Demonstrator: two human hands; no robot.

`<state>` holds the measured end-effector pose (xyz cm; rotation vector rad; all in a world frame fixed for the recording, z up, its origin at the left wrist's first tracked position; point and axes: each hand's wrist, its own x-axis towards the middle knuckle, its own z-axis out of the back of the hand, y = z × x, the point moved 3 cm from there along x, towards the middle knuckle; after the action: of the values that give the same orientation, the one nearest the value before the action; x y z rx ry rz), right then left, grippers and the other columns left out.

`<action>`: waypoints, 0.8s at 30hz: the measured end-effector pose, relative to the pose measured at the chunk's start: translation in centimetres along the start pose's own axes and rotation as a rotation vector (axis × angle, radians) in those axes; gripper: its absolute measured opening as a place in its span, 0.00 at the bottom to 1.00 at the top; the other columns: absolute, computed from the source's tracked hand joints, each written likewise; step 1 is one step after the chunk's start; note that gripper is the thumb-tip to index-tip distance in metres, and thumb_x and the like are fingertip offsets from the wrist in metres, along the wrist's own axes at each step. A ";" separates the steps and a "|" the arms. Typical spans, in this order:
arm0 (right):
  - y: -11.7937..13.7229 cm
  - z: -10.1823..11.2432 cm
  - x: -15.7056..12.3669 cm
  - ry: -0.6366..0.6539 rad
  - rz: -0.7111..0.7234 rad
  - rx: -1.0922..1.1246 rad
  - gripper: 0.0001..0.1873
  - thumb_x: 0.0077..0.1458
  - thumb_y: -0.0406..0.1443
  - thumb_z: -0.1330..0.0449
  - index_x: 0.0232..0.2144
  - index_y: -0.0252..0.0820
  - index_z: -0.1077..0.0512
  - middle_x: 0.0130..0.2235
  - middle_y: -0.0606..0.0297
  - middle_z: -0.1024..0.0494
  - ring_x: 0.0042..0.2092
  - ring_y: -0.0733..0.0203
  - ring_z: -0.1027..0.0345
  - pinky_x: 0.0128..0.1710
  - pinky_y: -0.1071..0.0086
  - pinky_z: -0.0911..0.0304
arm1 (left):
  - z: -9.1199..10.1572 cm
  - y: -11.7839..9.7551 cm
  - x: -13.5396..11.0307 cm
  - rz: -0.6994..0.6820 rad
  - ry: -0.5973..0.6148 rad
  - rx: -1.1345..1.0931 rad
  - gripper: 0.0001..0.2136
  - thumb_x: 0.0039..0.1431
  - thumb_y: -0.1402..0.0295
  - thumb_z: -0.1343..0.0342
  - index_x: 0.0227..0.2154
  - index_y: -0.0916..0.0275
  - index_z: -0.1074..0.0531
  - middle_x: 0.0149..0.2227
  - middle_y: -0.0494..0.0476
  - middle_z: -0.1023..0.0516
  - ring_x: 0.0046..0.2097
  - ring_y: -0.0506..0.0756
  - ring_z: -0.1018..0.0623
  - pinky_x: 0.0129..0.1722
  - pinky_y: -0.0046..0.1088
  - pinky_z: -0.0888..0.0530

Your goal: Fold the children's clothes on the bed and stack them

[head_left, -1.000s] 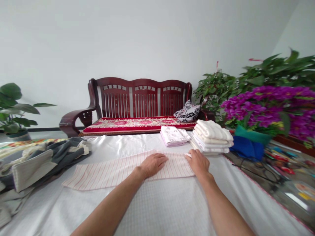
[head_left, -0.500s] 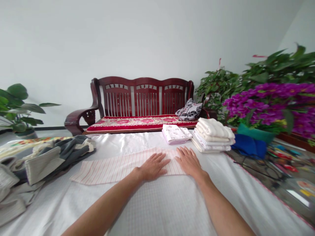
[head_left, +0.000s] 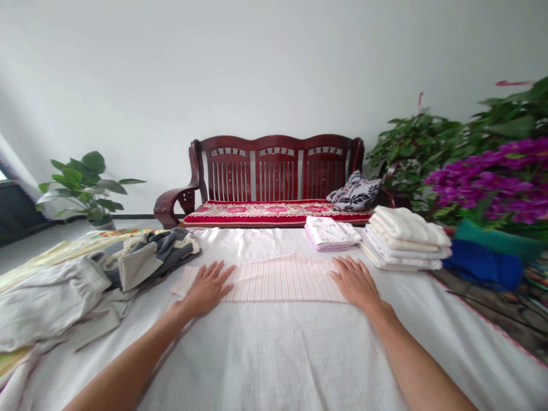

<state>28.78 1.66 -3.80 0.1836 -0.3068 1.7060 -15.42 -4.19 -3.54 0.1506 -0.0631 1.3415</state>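
Observation:
A long strip of folded cloth with pink and white stripes (head_left: pixel 280 279) lies flat across the white sheet (head_left: pixel 265 354) in front of me. My left hand (head_left: pixel 209 288) rests palm down on its left part, fingers spread. On its right end lies my right hand (head_left: pixel 355 281), also flat with the fingers stretched out. Just beyond the right hand is a folded white cloth with a small print (head_left: pixel 331 233). Next to that stands a stack of folded white cloths (head_left: pixel 406 240).
Crumpled grey and white clothes (head_left: pixel 55 297) are heaped on the left. Behind the sheet stands a dark red wooden bench (head_left: pixel 276 171) with a patterned pillow (head_left: pixel 355 191). Purple flowers (head_left: pixel 496 177) and a blue cloth (head_left: pixel 483 262) are at the right; a potted plant (head_left: pixel 92 185) is at the back left.
My left hand has slid left along the striped cloth, away from my right hand, which stays at the right end. The view has turned somewhat to the left.

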 end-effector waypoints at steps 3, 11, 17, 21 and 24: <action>0.2 0.3 0.0 0.014 -0.003 -0.005 0.29 0.66 0.43 0.55 0.64 0.39 0.37 0.65 0.56 0.33 0.67 0.48 0.46 0.68 0.50 0.59 | 0.2 3.0 -1.0 0.139 0.015 0.079 0.26 0.69 0.55 0.58 0.67 0.54 0.41 0.69 0.64 0.41 0.70 0.68 0.44 0.66 0.53 0.49; 0.3 0.7 0.1 0.061 -0.007 -0.028 0.29 0.66 0.43 0.55 0.64 0.38 0.37 0.65 0.54 0.34 0.68 0.47 0.47 0.68 0.49 0.61 | 0.0 5.8 -2.5 0.380 -0.068 -0.102 0.25 0.70 0.61 0.61 0.66 0.62 0.40 0.68 0.65 0.38 0.68 0.62 0.38 0.64 0.43 0.40; 4.1 2.3 0.4 0.052 -0.034 0.014 0.31 0.67 0.43 0.57 0.67 0.36 0.42 0.69 0.50 0.43 0.70 0.47 0.54 0.68 0.47 0.60 | 0.2 6.4 -2.7 0.508 -0.153 -0.166 0.24 0.70 0.65 0.64 0.62 0.65 0.35 0.63 0.63 0.30 0.64 0.58 0.32 0.64 0.33 0.38; 9.1 2.9 -0.2 0.100 0.191 0.131 0.30 0.68 0.43 0.58 0.68 0.41 0.44 0.71 0.56 0.47 0.71 0.53 0.57 0.69 0.50 0.60 | 0.3 6.7 -2.8 0.570 -0.146 -0.131 0.25 0.68 0.62 0.60 0.61 0.70 0.35 0.59 0.69 0.27 0.60 0.64 0.28 0.60 0.39 0.34; 11.0 2.3 -0.7 0.172 0.231 0.173 0.31 0.68 0.45 0.58 0.68 0.42 0.44 0.71 0.57 0.48 0.71 0.53 0.57 0.68 0.50 0.57 | 0.5 6.8 -3.0 0.563 -0.134 -0.120 0.25 0.68 0.61 0.61 0.61 0.70 0.35 0.59 0.70 0.27 0.60 0.64 0.28 0.59 0.39 0.33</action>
<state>17.97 -1.16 -2.90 0.1308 -0.0527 1.9642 -22.69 -5.71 -2.97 0.1249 -0.3179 1.8827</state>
